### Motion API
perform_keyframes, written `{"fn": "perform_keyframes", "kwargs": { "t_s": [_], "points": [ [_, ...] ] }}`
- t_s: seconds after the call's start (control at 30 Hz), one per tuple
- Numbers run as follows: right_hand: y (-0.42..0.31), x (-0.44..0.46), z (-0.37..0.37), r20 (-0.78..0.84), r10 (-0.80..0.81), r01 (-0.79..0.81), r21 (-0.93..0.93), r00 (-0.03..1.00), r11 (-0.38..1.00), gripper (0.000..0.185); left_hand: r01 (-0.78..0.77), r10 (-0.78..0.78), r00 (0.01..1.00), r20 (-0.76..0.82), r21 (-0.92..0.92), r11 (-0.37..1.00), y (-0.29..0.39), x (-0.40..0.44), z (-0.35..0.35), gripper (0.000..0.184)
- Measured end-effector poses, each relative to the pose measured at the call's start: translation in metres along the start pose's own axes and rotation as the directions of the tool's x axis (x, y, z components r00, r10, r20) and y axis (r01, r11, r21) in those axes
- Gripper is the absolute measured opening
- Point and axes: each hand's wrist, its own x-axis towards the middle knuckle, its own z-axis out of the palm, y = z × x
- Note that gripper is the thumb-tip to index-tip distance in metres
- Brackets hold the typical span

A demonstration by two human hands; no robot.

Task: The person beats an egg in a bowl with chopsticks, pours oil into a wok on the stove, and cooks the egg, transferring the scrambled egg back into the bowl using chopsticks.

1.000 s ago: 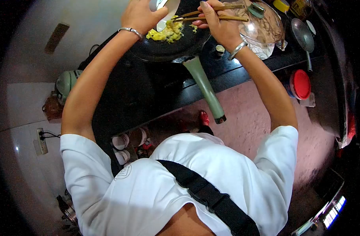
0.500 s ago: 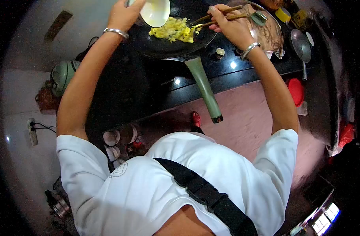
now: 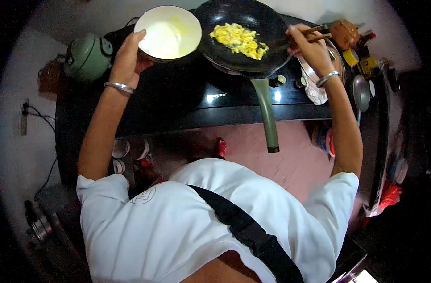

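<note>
My left hand (image 3: 127, 60) grips a white bowl (image 3: 191, 40) by its near left side. The bowl is tilted, its inside facing me, with a little yellow residue, left of the black frying pan (image 3: 220, 57). In the pan lies a heap of yellow scrambled egg (image 3: 240, 40). The pan's green handle (image 3: 266, 113) points toward me over the counter edge. Wooden chopsticks (image 3: 322, 37) are held in my closed right hand (image 3: 312, 47), at the pan's right rim. Their tips look dark and are hard to make out over the pan.
A green rice cooker (image 3: 86, 56) stands on the left. A round lid (image 3: 337, 59) lies partly behind my right wrist, over a white cloth (image 3: 315, 92). Further right are a metal ladle (image 3: 360, 92) and a yellow-capped jar (image 3: 351, 57). The black counter's front edge (image 3: 201, 123) runs below the pan.
The bowl has moved left, away from above the pan. My right hand has drawn the chopsticks right, off the egg. The camera view has shifted, showing more of the pan.
</note>
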Motion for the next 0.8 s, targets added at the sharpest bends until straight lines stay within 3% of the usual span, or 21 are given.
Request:
{"fn": "perform_keyframes", "kwargs": {
  "t_s": [0.07, 0.13, 0.17, 0.27, 0.37, 0.4, 0.47, 0.6, 0.7, 0.8],
  "points": [
    [-0.007, -0.002, 0.008, -0.122, -0.096, 0.087, -0.075, 0.988, 0.993, 0.029, -0.008, 0.012, 0.999, 0.042, -0.089, 0.996, -0.008, -0.003, -0.014, 0.047],
    [-0.031, -0.008, 0.01, -0.162, 0.051, -0.034, 0.11, 0.985, 0.993, 0.029, -0.01, 0.009, 1.0, -0.007, -0.125, 0.992, -0.009, -0.013, -0.017, 0.047],
    [-0.031, -0.007, 0.008, -0.142, 0.037, -0.017, 0.142, 0.989, 0.99, 0.029, -0.007, 0.003, 1.0, -0.03, -0.14, 0.99, -0.009, -0.019, -0.019, 0.047],
    [-0.032, -0.008, 0.003, -0.184, -0.014, 0.033, 0.099, 0.983, 0.994, 0.029, 0.103, -0.096, 0.995, 0.037, -0.265, 0.959, -0.022, -0.014, -0.039, 0.045],
    [-0.052, -0.023, -0.01, -0.349, -0.1, 0.127, 0.055, 0.932, 0.99, 0.03, 0.257, -0.227, 0.966, 0.122, -0.487, 0.834, -0.025, -0.02, -0.052, 0.039],
    [-0.054, -0.028, -0.015, -0.399, -0.129, 0.159, 0.042, 0.908, 0.986, 0.031, 0.284, -0.256, 0.959, 0.124, -0.504, 0.816, -0.026, -0.022, -0.056, 0.039],
    [-0.063, -0.046, -0.024, -0.46, -0.278, 0.133, -0.322, 0.844, 0.937, 0.031, 0.338, -0.315, 0.939, 0.137, -0.531, 0.777, -0.029, -0.024, -0.061, 0.038],
    [-0.06, -0.078, -0.044, -0.453, -0.256, 0.07, -0.387, 0.854, 0.919, 0.03, 0.353, -0.319, 0.933, 0.164, -0.574, 0.739, -0.041, -0.021, -0.07, 0.038],
    [-0.052, -0.094, -0.05, -0.546, -0.213, 0.116, -0.206, 0.811, 0.972, 0.031, 0.395, -0.339, 0.918, 0.206, -0.559, 0.729, -0.049, -0.019, -0.074, 0.038],
    [-0.054, -0.103, -0.048, -0.59, -0.239, 0.131, -0.22, 0.772, 0.967, 0.032, 0.351, -0.36, 0.928, 0.095, -0.543, 0.763, -0.048, -0.026, -0.064, 0.049]
  ]
}}
